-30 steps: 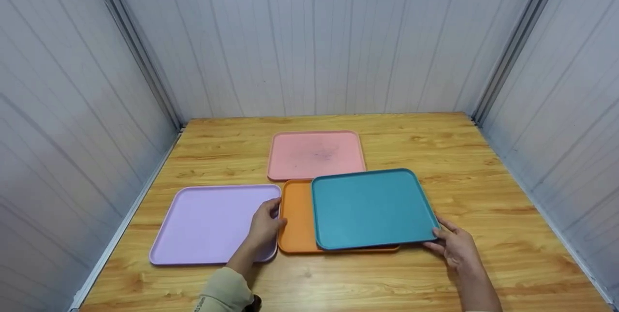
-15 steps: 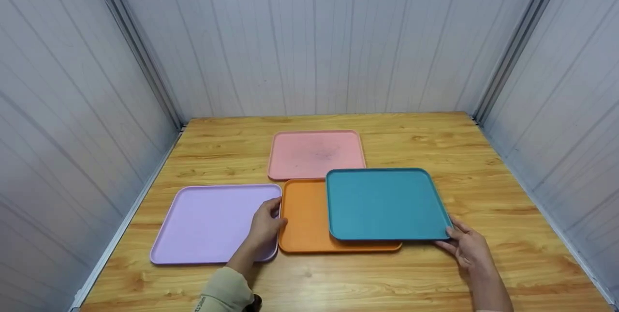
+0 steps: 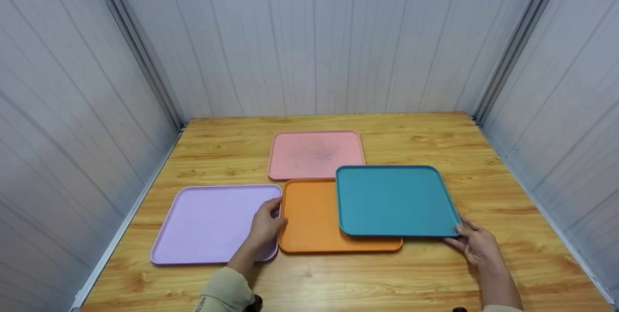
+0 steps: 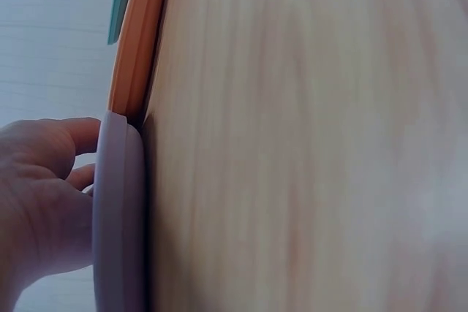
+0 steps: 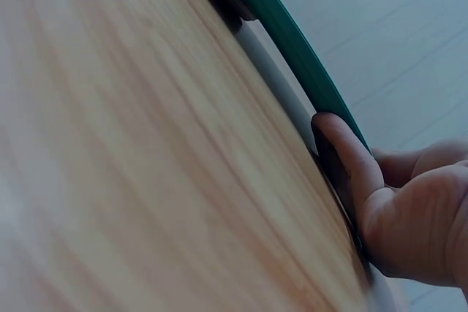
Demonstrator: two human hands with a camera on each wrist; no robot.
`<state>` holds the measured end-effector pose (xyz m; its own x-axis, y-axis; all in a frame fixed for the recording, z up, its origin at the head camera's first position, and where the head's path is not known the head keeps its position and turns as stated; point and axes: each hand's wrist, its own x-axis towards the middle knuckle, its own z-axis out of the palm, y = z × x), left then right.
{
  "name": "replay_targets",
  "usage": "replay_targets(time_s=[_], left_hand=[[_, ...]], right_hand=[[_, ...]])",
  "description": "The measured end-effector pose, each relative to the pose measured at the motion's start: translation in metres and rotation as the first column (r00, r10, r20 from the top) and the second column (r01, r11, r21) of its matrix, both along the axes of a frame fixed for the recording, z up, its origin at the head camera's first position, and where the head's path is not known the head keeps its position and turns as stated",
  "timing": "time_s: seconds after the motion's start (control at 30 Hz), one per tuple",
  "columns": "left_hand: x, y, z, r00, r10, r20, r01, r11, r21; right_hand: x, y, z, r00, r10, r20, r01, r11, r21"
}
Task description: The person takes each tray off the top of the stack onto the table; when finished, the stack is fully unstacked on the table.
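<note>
In the head view my right hand [image 3: 480, 245] pinches the near right corner of a teal tray [image 3: 396, 200], thumb on top and fingers beneath. The right wrist view shows a gap between the raised teal tray [image 5: 292, 45] and the table. Under its left part lies an orange tray [image 3: 309, 217], partly covered. My left hand [image 3: 265, 225] reaches over the right edge of a purple tray [image 3: 208, 225], its fingertips at the seam where that tray meets the orange one. In the left wrist view, its fingers [image 4: 82, 135] come to the purple tray's rim.
A pink tray [image 3: 314, 152] with dark smudges lies behind the orange tray, its near right corner overlapped by the teal one. The wooden table [image 3: 309, 280] is enclosed by white panel walls [image 3: 309, 41] at the back and both sides.
My right hand has moved the teal tray right and slightly away from me, so more of the orange tray shows. The left hand has stayed in place; the purple and pink trays have not moved.
</note>
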<state>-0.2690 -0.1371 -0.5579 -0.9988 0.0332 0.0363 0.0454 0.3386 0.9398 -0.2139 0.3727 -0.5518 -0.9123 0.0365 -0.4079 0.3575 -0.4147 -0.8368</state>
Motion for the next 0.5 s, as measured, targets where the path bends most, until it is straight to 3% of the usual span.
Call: replay_targets(time_s=[0.5], left_hand=[[0.000,0.000,0.002,1.000,0.014,0.014,-0.013,0.999,-0.049]], right_hand=[[-0.005,0.022,0.000,1.000,0.020,-0.014,-0.020,1.000,-0.014]])
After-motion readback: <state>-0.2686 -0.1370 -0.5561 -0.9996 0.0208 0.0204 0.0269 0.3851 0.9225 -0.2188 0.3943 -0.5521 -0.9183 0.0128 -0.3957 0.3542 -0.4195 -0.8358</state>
